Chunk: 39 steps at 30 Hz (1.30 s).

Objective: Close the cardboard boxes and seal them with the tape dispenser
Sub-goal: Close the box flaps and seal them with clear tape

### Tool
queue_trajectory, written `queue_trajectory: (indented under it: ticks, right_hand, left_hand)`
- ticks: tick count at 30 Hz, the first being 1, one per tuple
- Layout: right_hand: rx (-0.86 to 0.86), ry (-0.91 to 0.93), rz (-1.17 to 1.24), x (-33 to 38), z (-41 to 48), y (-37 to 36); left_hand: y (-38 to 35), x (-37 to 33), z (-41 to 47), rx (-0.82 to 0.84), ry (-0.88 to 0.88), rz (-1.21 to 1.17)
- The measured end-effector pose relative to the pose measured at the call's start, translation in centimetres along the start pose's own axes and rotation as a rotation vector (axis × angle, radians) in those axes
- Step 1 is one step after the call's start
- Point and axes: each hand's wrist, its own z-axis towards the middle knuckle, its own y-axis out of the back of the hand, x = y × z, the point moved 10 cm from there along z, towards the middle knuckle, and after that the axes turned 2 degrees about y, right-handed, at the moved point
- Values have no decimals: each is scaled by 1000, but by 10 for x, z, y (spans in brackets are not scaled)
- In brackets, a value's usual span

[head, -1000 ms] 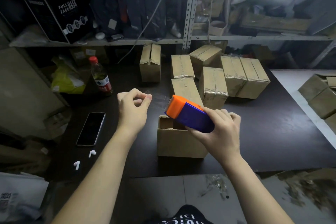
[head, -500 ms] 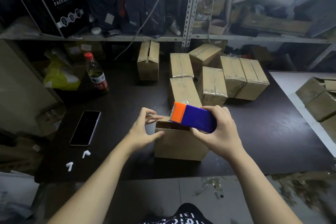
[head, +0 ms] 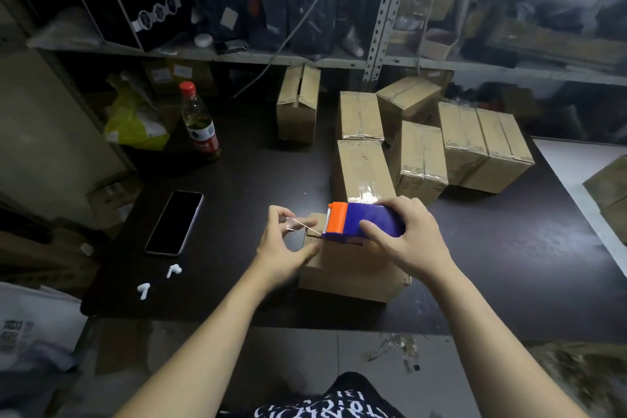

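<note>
A small cardboard box (head: 349, 273) stands on the dark table in front of me. On its top lies a blue tape dispenser (head: 364, 222) with an orange head, gripped by my right hand (head: 412, 241). My left hand (head: 286, 246) pinches the free end of the clear tape (head: 300, 224), stretched leftward from the dispenser's head over the box's left edge. Behind stand several taped boxes (head: 422, 154) and one untaped box (head: 298, 108) on its side.
A phone (head: 174, 222) and two white earbuds (head: 159, 280) lie left of the box. An oil bottle (head: 200, 124) and a yellow bag (head: 135, 119) stand at the back left. Metal shelving (head: 381, 20) crowds the rear; more boxes (head: 609, 190) sit at the right edge.
The dispenser came down onto the box top. My left hand moved in from the left to the dispenser's head and pulled out a short length of tape.
</note>
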Motion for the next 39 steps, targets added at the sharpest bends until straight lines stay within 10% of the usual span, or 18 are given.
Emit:
queue_trajectory:
  ticks: [7,17,33,39]
  right_hand:
    - [-37,37,-10,-3,1,-6]
    - [-7,62,-40,3,1,-18]
    - [-48,12,-65,1,-1,-18]
    - [-42,-12,-8,1,-3,-19]
  left_hand:
    - [-6,14,-6,30,189,-543]
    - [-6,45,-6,-205,477,-735]
    - [-8,67,-6,-335,432,-263]
    - [-2,19,-20,-379,63,-81]
